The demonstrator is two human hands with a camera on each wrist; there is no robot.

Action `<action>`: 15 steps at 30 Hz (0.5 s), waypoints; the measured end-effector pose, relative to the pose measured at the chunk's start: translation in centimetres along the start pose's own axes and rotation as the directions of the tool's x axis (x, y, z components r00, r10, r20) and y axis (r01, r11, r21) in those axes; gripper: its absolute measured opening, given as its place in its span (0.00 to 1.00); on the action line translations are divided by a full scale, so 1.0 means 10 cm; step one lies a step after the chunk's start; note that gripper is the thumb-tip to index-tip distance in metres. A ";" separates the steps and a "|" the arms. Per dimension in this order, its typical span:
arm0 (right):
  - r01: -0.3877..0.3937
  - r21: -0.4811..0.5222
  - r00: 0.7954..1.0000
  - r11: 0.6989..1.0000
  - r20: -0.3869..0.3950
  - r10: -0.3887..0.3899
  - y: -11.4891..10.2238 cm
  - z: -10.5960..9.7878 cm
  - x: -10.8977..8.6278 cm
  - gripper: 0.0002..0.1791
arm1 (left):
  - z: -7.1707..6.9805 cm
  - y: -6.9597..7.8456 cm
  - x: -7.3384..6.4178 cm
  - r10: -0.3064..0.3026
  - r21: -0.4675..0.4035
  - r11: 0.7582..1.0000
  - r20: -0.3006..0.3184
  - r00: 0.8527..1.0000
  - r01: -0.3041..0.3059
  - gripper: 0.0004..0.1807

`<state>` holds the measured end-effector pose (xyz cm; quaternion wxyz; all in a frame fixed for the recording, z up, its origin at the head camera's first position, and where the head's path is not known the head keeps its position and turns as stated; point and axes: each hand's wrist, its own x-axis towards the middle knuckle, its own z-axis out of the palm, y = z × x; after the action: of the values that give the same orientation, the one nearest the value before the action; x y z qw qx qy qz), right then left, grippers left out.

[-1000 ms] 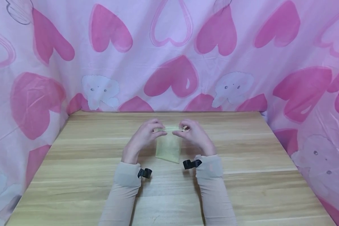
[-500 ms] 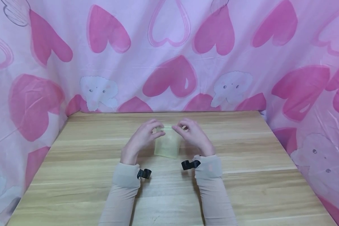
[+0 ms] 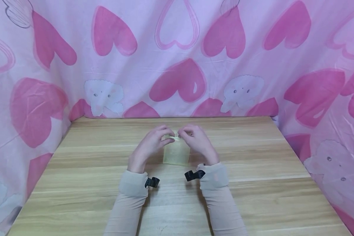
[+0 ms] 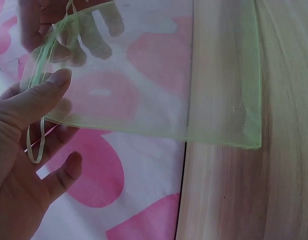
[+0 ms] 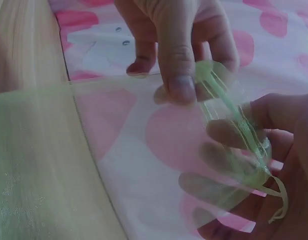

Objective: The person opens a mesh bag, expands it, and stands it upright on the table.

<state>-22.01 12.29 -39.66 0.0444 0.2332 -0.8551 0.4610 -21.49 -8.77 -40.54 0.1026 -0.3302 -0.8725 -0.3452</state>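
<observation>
A sheer pale green organza drawstring bag hangs between both hands above the table. Its gathered mouth is at the top, and a ribbon loop dangles from one side. My left hand pinches the mouth edge, its thumb on the near face. My right hand is at the other side of the mouth. Through the mesh its fingers show nearly straight; whether they are inside the bag or behind it, I cannot tell. Another ribbon end hangs beside the right palm. Nothing shows inside the bag.
The light wooden table spreads out around the forearms. Behind it and along its sides hangs a pink curtain with hearts and elephants. A black wrist camera is strapped to each sleeve.
The right hand has moved left along the bag's mouth, closer to the left hand, and its fingers have shifted there. The left hand has hardly moved. The bag still hangs between them.
</observation>
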 end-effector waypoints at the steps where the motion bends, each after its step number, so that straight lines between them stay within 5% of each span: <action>1: -0.007 -0.002 1.000 1.000 0.006 0.007 -0.01 0.00 0.00 0.18 | 0.00 0.01 0.00 0.004 0.000 1.000 -0.001 1.000 -0.004 0.07; 15: -0.105 -0.080 0.992 0.991 0.067 0.111 -0.08 -0.01 -0.01 0.12 | 0.00 0.05 0.01 0.020 0.030 0.999 -0.050 0.999 -0.019 0.11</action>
<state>-21.57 12.08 -39.01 -0.0022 0.2009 -0.8845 0.4210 -21.28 -8.45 -40.17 0.1326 -0.3284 -0.8714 -0.3393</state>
